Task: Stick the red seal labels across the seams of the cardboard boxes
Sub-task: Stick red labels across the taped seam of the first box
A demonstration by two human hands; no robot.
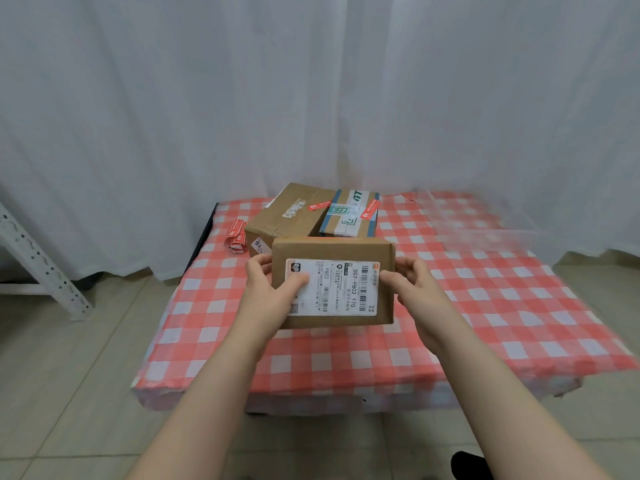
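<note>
1. A single view from the person's head looks forward and down along both forearms (214, 375), which enter at the bottom edge.
2. It faces the far curtain (311, 81), which fills the upper half from left to right.
3. The checked surface (485, 289) lies mid-frame, seen from above its near edge, with floor (69, 375) at near left and right.
4. The box (332, 249) at the ends of the arms is closest and centred, its large print legible.

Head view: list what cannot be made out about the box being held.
All in the head view:
- held box: seams hidden, only its labelled face shows.
- shipping label: small print too fine; the left hand thumb covers part.
- right hand: fingers mostly behind the box.
</note>
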